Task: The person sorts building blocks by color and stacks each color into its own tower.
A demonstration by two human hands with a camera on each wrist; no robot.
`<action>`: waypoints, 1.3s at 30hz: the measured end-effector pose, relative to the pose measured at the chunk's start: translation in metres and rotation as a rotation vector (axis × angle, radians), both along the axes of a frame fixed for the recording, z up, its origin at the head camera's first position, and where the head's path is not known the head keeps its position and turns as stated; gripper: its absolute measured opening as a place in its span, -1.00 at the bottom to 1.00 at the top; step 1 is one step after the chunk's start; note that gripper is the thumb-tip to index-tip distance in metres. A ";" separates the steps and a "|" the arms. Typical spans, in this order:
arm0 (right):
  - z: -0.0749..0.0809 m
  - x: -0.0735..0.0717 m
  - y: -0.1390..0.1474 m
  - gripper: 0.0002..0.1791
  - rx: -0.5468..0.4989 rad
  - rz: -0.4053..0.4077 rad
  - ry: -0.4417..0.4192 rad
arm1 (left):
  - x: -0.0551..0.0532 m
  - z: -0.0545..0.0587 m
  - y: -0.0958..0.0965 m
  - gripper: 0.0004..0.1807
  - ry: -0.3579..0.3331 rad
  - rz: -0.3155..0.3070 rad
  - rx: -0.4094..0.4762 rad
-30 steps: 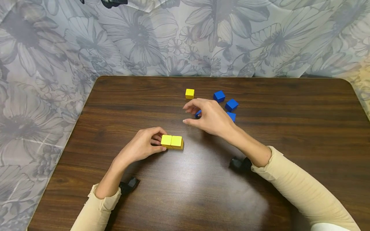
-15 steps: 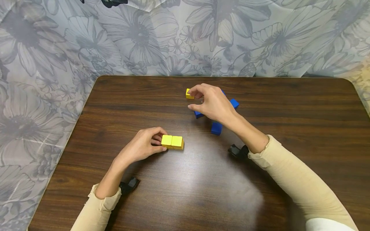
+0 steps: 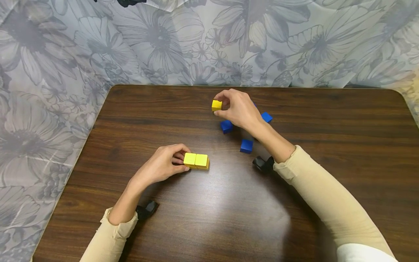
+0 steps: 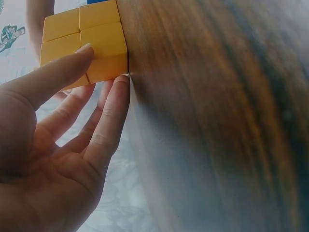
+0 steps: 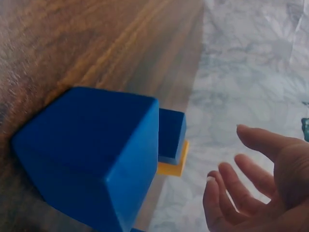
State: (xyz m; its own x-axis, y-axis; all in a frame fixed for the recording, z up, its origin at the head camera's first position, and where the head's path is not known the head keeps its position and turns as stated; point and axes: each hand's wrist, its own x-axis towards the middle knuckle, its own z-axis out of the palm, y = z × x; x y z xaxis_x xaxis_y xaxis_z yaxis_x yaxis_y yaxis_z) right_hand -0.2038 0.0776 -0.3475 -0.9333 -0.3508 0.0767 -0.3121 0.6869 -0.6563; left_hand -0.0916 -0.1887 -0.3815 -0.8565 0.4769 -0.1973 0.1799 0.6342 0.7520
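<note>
My left hand (image 3: 163, 162) grips a small block of yellow cubes (image 3: 195, 160), stacked two wide and two high. In the left wrist view its thumb lies across the near faces of the yellow cubes (image 4: 104, 46), with the other fingers at their side. Farther back, my right hand (image 3: 240, 107) hovers with thumb and forefinger spread on either side of a lone yellow cube (image 3: 216, 105). The right wrist view shows those fingers (image 5: 251, 195) apart from the yellow cube (image 5: 170, 168), which is partly hidden behind blue cubes.
Blue cubes lie loose around the right hand: one blue cube (image 3: 226, 126) below it, another blue cube (image 3: 246, 146) nearer, and a third blue cube (image 3: 266, 117) beyond the wrist. The brown wooden table (image 3: 212, 218) ends at a flowered cloth (image 3: 157, 40).
My right hand has moved away from me, from over the blue cubes to the lone yellow cube. The left hand has stayed on the yellow stack.
</note>
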 end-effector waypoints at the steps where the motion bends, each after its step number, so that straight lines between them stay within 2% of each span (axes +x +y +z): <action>1: 0.000 -0.002 0.000 -0.55 0.010 -0.004 -0.004 | 0.000 0.000 0.000 -0.59 -0.001 0.001 0.000; 10: -0.005 -0.021 0.001 -0.53 0.114 0.004 -0.037 | 0.000 -0.001 0.001 -0.59 -0.006 0.009 0.008; 17: -0.009 -0.032 0.006 -0.56 0.121 0.010 -0.041 | -0.001 -0.001 0.000 -0.58 -0.006 0.008 0.004; 39: -0.022 -0.046 0.007 -0.66 0.116 0.059 -0.064 | -0.002 -0.001 -0.001 -0.57 0.011 0.005 0.017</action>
